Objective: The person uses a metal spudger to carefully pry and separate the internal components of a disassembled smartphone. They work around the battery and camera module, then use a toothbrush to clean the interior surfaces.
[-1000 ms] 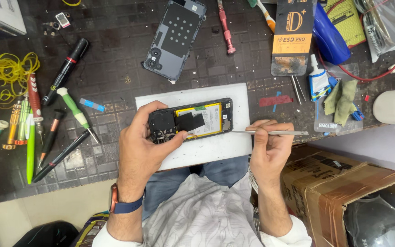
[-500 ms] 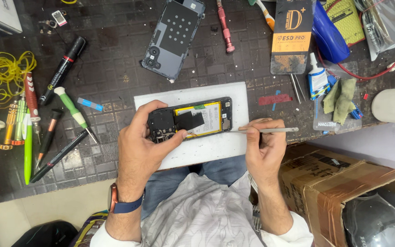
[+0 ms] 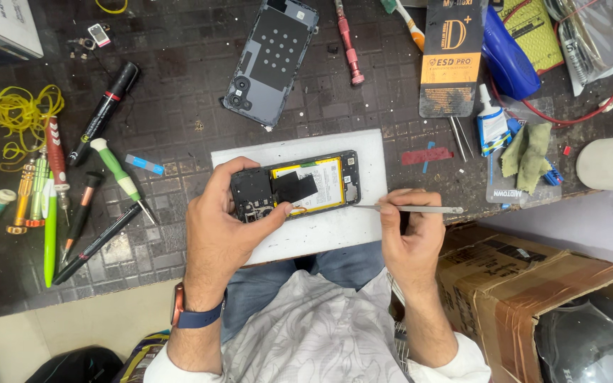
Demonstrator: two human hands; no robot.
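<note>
Back cover already off, the opened black phone with yellow battery (image 3: 296,188) lies on the white mat (image 3: 335,230), gripped by the left hand (image 3: 225,227); the right hand (image 3: 409,237) pinches thin metal tweezers (image 3: 409,208) beside it, internals still unremoved.

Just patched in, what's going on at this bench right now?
A person is working on an opened phone that lies on a white mat, its back off and battery showing. The left hand grips the phone's left end, thumb pressed near its lower edge. The right hand holds thin metal tweezers, the tip pointing toward the phone's right end but just short of it. The removed back cover lies farther up the dark bench, and screwdrivers lie scattered on the left.
</note>
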